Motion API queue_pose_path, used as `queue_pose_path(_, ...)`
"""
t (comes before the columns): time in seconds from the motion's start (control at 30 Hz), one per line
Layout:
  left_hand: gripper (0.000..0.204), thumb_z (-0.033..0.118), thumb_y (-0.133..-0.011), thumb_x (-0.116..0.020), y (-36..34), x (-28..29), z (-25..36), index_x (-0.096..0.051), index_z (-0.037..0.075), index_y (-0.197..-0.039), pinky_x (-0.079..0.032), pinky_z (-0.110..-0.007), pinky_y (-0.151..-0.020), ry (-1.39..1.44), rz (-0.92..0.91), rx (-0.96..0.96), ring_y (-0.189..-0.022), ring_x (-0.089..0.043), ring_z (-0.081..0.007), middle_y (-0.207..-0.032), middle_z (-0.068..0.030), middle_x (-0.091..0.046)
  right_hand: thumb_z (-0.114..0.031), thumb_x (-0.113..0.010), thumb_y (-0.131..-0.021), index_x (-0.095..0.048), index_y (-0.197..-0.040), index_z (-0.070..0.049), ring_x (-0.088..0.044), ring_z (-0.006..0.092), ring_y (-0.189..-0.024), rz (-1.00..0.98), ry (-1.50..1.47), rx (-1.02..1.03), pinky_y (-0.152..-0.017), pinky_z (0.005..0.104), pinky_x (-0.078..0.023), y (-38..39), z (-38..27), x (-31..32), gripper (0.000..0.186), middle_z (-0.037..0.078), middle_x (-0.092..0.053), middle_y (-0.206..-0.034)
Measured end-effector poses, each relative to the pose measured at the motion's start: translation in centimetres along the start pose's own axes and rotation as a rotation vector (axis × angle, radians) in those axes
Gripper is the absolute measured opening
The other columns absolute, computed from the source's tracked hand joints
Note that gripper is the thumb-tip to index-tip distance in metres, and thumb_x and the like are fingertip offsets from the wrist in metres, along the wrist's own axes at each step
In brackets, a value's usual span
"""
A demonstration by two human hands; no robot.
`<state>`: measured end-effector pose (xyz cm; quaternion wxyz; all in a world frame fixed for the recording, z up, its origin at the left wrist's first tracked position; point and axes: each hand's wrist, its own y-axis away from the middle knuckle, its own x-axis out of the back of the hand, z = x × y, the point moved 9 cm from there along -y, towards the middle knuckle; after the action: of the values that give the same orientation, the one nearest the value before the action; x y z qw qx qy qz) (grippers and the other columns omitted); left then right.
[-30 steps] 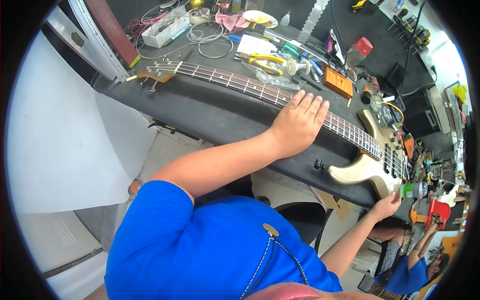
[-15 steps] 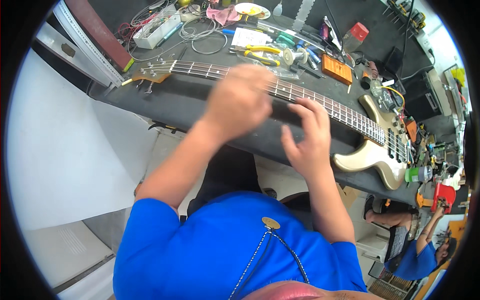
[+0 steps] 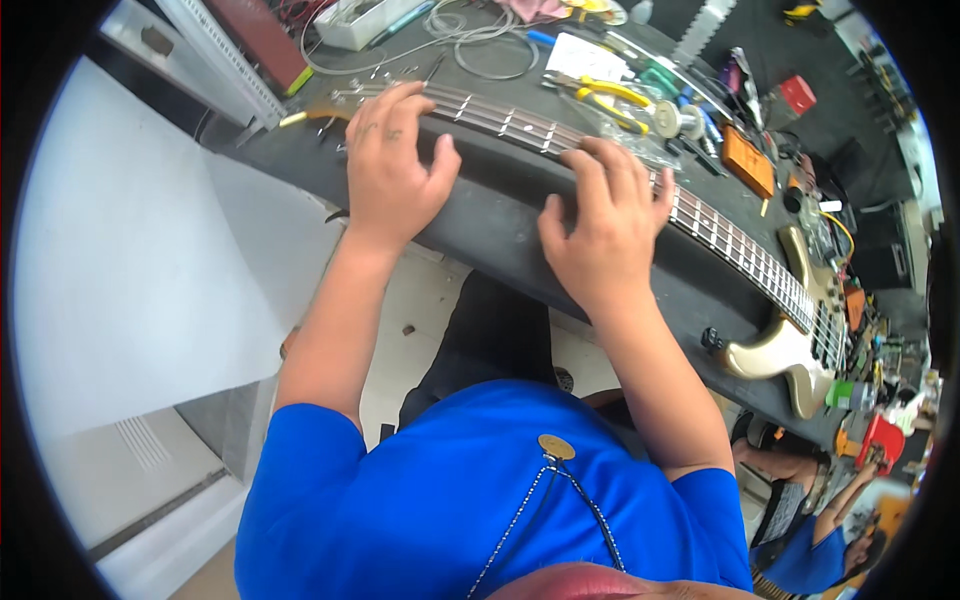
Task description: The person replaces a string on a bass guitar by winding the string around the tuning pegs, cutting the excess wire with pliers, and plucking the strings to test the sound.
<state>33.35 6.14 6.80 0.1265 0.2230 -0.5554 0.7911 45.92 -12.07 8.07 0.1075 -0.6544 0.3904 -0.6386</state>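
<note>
An electric bass guitar with a gold body (image 3: pixel 765 358) lies across the dark workbench (image 3: pixel 490 225), its long fretted neck (image 3: pixel 725 232) running to the far left. My left hand (image 3: pixel 393 165) is over the headstock end of the neck, fingers stretched and thumb apart. Part of the headstock (image 3: pixel 325 112) shows beside it, the rest hidden by my fingers. Farther right, my right hand (image 3: pixel 608 215) spreads its fingers over the middle of the neck, fingertips at the strings. Whether the fingers press on them I cannot tell. Neither hand holds a separate object.
Yellow-handled pliers (image 3: pixel 612 102), a wire spool (image 3: pixel 678 120) and an orange-brown block (image 3: pixel 748 162) lie beyond the neck. Coiled wire (image 3: pixel 485 45) is at the back. A small black object (image 3: pixel 711 338) sits by the body. Another person (image 3: pixel 805 555) works at the far right.
My left hand has moved left from mid-neck to the headstock end, its fingers opening out. My right hand stays over the neck. The view has shifted, so the bench appears farther right.
</note>
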Motion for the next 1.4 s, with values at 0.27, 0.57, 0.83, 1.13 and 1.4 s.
queue_pose_path(0.27,0.046,0.015,-0.083,-0.080,0.0,-0.2,0.3,-0.066,0.008,-0.126,-0.045,-0.048,-0.113,-0.088,-0.007,-0.058,-0.127,-0.065,-0.0337,-0.141,-0.0116,-0.070,-0.016,-0.077,-0.080,-0.067,-0.134,-0.015,-0.055,0.0311,-0.142,-0.032,0.066,0.014,-0.121,0.0712,-0.022,0.5,-0.3,-0.9,0.055,0.006,-0.063,-0.145)
queue_pose_path(0.57,0.042,0.017,-0.082,-0.081,0.1,-0.1,0.0,-0.071,0.010,-0.123,-0.046,-0.047,-0.111,0.003,0.030,-0.008,-0.128,-0.065,-0.0340,-0.141,-0.0108,-0.070,-0.015,-0.075,-0.081,-0.066,-0.136,-0.015,-0.055,0.0313,-0.142,-0.029,0.067,0.024,-0.121,0.0712,-0.023,0.6,-0.2,-0.7,0.055,0.007,-0.062,-0.145)
queue_pose_path(0.83,0.037,0.018,-0.082,-0.081,0.0,0.0,0.0,-0.074,0.010,-0.117,-0.048,-0.048,-0.110,-0.003,0.026,-0.012,-0.127,-0.065,-0.0348,-0.141,-0.0110,-0.070,-0.014,-0.074,-0.082,-0.066,-0.136,-0.015,-0.055,0.0314,-0.142,-0.033,0.069,0.028,-0.121,0.0708,-0.023,0.6,-0.2,-0.7,0.055,0.007,-0.062,-0.146)
queue_pose_path(1.13,0.041,0.019,-0.082,-0.081,-0.1,-0.3,-0.1,-0.073,0.011,-0.121,-0.047,-0.049,-0.110,-0.041,0.006,-0.003,-0.127,-0.065,-0.0354,-0.141,-0.0118,-0.069,-0.016,-0.076,-0.081,-0.061,-0.142,-0.012,-0.055,0.0315,-0.140,-0.035,0.090,0.006,-0.120,0.0639,-0.025,0.1,-0.6,-0.8,0.063,0.008,-0.061,-0.146)
queue_pose_path(1.4,0.049,0.021,-0.081,-0.081,-0.3,-1.0,0.5,-0.069,0.012,-0.128,-0.045,-0.053,-0.110,-0.142,-0.050,-0.036,-0.130,-0.060,-0.0372,-0.141,-0.0135,-0.066,-0.016,-0.076,-0.079,-0.062,-0.140,-0.012,-0.054,0.0313,-0.140,-0.027,0.092,0.011,-0.118,0.0660,-0.026,0.1,-0.4,-0.9,0.063,0.008,-0.061,-0.145)
